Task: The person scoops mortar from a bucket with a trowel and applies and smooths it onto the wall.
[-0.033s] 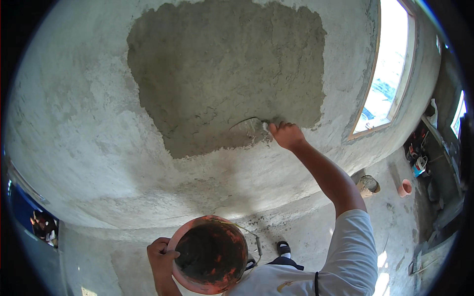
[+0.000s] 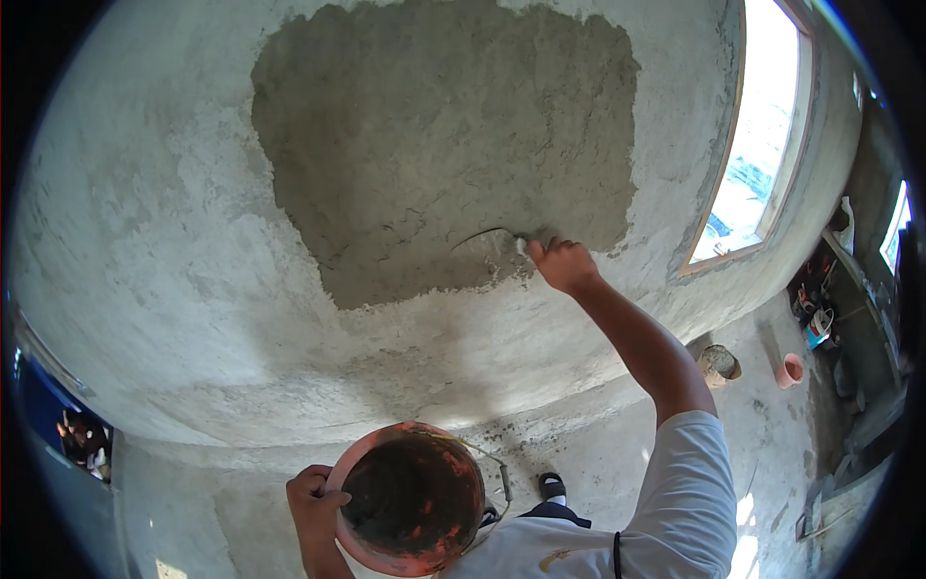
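Observation:
My right hand [image 2: 567,263] is closed round the handle of a trowel [image 2: 487,248], whose blade lies against the lower part of a dark, wet mortar patch [image 2: 444,135] on the wall. Cement smears the blade, so its outline partly blends into the mortar. Down at the lower left, my left hand [image 2: 316,502] grips the rim of a reddish bucket [image 2: 357,463], thumb over the edge. The bucket tilts so its mouth faces up; dark residue coats the inside, and a wire handle hangs at its right side.
Dry grey plaster [image 2: 174,261] surrounds the wet patch. A framed window [image 2: 757,145] is at the right. On the concrete floor stand a mortar-crusted bucket [image 2: 719,365] and a small reddish bucket [image 2: 789,371]. Mortar crumbs lie along the wall's foot. A person [image 2: 85,444] shows at the far left.

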Demonstrator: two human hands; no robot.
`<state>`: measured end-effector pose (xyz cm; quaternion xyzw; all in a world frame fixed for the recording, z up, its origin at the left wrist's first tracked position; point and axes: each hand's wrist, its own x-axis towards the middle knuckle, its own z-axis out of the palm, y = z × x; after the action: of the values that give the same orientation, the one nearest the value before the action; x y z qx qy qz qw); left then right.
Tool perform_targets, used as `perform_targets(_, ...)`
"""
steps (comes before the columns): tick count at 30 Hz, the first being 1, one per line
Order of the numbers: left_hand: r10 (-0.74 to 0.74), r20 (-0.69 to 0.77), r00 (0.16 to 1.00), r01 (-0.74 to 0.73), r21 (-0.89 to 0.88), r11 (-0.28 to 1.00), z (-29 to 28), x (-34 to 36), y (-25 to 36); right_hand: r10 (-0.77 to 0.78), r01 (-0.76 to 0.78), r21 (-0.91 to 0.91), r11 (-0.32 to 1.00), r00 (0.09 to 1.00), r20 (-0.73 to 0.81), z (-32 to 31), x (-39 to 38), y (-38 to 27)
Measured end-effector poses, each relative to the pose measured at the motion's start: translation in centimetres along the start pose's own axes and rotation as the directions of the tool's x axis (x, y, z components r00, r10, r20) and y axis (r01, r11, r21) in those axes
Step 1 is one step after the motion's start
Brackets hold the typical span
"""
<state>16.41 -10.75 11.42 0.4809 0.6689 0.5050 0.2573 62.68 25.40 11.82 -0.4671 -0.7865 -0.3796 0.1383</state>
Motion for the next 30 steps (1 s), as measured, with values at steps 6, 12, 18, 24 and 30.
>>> perform_targets(6,0.025,-0.045,0.999,-0.025,-0.005,1.000,-1.6,0.1,-1.3,0.327,-0.372,0.215,0.903,0.920,0.217,-2.1,-3.1,-3.3)
perform_targets(12,-0.028,-0.112,0.993,0.033,0.045,0.998,-1.7,1.7,-2.9,0.119,-0.282,0.401,0.871,0.915,0.385,-0.8,-5.6,-9.3)
perform_targets(18,-0.041,-0.124,0.992,0.051,0.079,0.996,-0.7,2.9,-4.1,0.115,-0.162,0.222,0.962,0.971,0.209,1.1,-2.5,-5.5)
perform_targets(24,-0.064,-0.147,0.987,0.061,-0.023,0.998,0.0,3.6,-3.5,0.070,-0.079,0.080,0.994,0.991,0.115,-2.5,-0.1,1.1)
perform_targets(30,-0.084,-0.142,0.986,0.072,-0.087,0.994,0.1,3.7,-2.9,0.198,-0.219,0.067,0.974,0.954,0.227,-8.1,1.9,7.4)
